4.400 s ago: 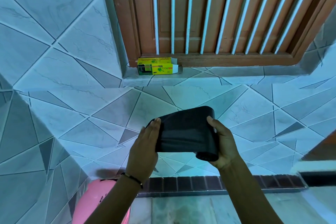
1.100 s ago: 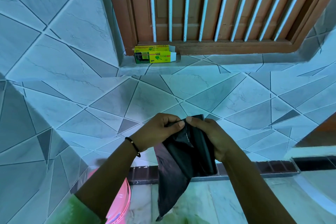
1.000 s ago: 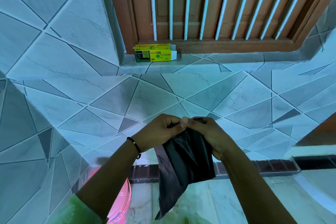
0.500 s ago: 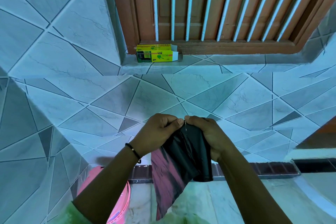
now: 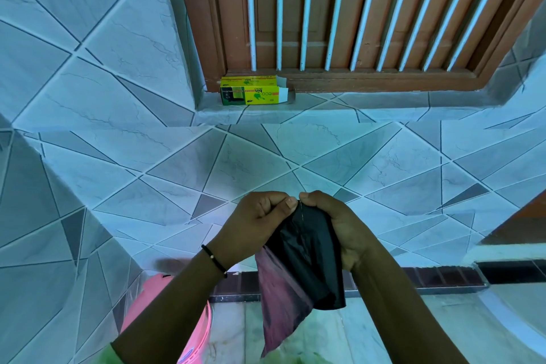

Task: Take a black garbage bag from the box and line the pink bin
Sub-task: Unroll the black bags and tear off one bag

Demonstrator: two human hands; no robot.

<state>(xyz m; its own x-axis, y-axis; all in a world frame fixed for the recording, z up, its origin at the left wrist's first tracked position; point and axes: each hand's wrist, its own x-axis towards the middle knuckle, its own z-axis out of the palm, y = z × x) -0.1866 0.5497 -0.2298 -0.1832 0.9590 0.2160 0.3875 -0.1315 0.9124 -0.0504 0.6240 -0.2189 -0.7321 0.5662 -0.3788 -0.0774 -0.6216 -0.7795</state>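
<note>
You hold a thin, glossy black plastic garbage bag (image 5: 307, 257). Pink bin (image 5: 189, 334): smooth plastic. Box (image 5: 251, 94): printed card, slight sheen. Wall tiles (image 5: 118, 91): glazed, marbled. Window frame (image 5: 354, 80): brown wood, matt.

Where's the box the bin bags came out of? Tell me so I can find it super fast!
Look up at the brown wooden window with white bars. On the tiled ledge below it, in its left corner, lies a small yellow and green box, one end flap open. It is the only thing on that ledge.
</note>
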